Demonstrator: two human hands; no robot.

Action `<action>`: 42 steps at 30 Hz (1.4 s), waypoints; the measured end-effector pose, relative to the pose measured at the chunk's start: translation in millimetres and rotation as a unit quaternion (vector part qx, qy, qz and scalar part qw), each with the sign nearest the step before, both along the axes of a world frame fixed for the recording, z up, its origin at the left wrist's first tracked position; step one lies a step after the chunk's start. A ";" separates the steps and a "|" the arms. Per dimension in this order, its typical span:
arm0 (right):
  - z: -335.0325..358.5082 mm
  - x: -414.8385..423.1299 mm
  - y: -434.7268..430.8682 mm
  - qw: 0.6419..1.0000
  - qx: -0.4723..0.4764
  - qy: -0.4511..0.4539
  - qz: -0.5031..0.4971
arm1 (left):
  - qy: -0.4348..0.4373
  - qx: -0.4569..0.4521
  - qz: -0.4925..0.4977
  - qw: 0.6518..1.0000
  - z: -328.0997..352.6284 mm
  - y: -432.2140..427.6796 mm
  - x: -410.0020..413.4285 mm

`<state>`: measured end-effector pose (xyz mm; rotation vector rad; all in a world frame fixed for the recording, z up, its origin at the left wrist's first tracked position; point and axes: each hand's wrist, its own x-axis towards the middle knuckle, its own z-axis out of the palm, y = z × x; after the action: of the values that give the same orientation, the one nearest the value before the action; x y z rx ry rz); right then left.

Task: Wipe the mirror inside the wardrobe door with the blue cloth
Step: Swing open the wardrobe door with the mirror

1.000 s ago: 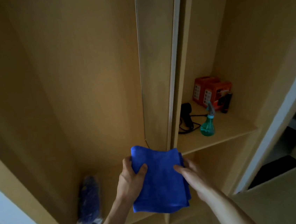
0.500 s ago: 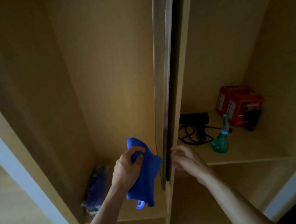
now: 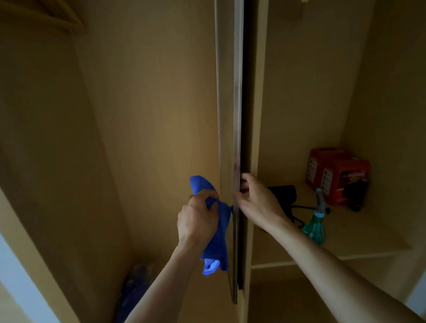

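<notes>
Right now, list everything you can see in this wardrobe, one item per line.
blue cloth: one, bright blue, bunched in the left hand beside the door edge
mirror panel: one, silvery, seen edge-on at centre
shelf: one, light wood, right compartment
red boxes: two, red-orange, back of the shelf
spray bottle: one, green, front of the shelf
black device with cord: one, black, on the shelf behind the right hand
bagged bundle: one, dark bluish, floor of the left compartment
left hand: one, gripping the cloth
right hand: one, fingers on the panel's edge
</notes>
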<state>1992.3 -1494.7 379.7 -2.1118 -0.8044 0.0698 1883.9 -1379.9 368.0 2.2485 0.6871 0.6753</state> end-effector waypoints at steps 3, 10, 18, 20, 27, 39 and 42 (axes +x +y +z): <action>4.6 3.2 8.0 1.000 0.000 -0.017 -0.023 | 0.009 0.031 -0.012 0.999 11.1 -1.5 7.6; 5.9 2.9 12.7 0.998 0.016 -0.029 -0.057 | 0.084 0.080 -0.059 0.991 30.6 -5.1 16.3; 0.7 -8.1 4.0 0.996 0.037 -0.021 -0.073 | 0.071 0.092 -0.096 0.989 28.8 -14.9 2.4; -1.8 -12.9 0.1 0.994 0.045 -0.037 -0.087 | 0.057 0.095 -0.104 0.988 28.2 -16.8 -4.8; -4.6 -36.2 -20.9 0.993 0.050 -0.049 -0.096 | 0.047 0.099 -0.142 0.984 28.6 -28.4 -32.3; -11.7 -72.4 -63.6 0.994 0.069 -0.065 -0.055 | 0.035 0.091 -0.184 0.978 24.2 -45.8 -77.1; -10.6 -79.8 -73.3 0.994 0.063 -0.068 -0.052 | 0.037 0.102 -0.180 0.978 22.7 -53.4 -82.9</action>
<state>1912.6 -1568.0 369.1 -2.0502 -0.7574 -0.1785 1801.0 -1433.3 390.7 2.5084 0.2383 0.5030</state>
